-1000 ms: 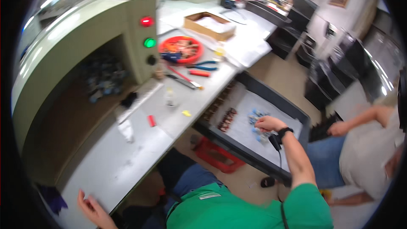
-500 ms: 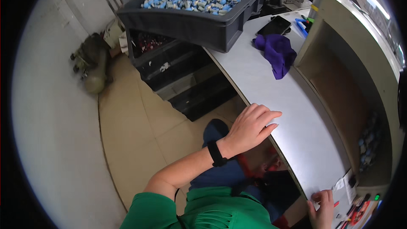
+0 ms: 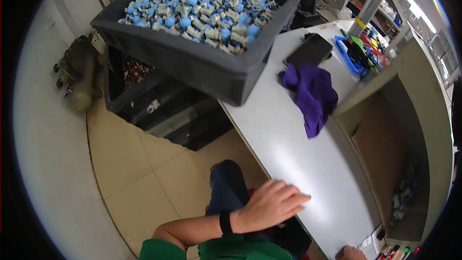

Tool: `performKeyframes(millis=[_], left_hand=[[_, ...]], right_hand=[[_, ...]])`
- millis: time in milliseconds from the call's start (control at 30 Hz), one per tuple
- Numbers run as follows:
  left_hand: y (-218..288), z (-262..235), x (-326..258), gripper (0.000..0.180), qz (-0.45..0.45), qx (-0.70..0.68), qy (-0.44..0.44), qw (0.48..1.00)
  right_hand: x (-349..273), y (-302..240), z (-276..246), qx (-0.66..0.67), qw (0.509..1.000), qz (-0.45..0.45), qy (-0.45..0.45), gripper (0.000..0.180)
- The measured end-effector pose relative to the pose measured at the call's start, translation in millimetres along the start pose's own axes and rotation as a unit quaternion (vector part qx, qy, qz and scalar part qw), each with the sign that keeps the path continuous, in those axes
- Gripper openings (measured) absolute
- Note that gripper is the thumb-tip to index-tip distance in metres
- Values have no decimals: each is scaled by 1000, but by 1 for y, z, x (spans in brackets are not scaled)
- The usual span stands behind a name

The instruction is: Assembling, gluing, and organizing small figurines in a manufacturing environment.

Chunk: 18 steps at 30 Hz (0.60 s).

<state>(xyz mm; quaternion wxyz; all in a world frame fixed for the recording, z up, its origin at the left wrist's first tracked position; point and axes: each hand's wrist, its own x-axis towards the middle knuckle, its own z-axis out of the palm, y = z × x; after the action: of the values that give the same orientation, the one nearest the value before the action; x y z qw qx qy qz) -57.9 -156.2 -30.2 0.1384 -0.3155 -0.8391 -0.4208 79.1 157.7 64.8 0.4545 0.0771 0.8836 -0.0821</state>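
Note:
My left hand, with a dark band at the wrist, hangs over the front edge of the white tabletop. Its fingers are loosely extended and bent, somewhat smeared, and no object shows in them. Only a small part of my right hand appears at the lower edge, by the table's near end. Its fingers are mostly cut off, and whether it holds anything cannot be seen. White paper lies beside it.
A dark grey crate full of small blue and grey pieces overhangs the table's far end, above other black crates. Farther along lie a purple cloth, a dark phone-like slab and a blue tray. A shelf box borders the right.
The view has swung toward the far crate, which looks larger and nearer. Both hands appear lower in the picture, and the right one is now largely cut off by the lower edge.

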Motion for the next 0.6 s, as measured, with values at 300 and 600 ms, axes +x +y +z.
performKeyframes(millis=[300, 600], left_hand=[[-2, -34, 19, 19, -41, -135, -153, 978], [0, -194, 1, 29, -339, -370, -131, 855]], right_hand=[[34, -6, -22, 16, 996, 49, -74, 40], [83, -122, -133, -10, 986, -162, -21, 26]])
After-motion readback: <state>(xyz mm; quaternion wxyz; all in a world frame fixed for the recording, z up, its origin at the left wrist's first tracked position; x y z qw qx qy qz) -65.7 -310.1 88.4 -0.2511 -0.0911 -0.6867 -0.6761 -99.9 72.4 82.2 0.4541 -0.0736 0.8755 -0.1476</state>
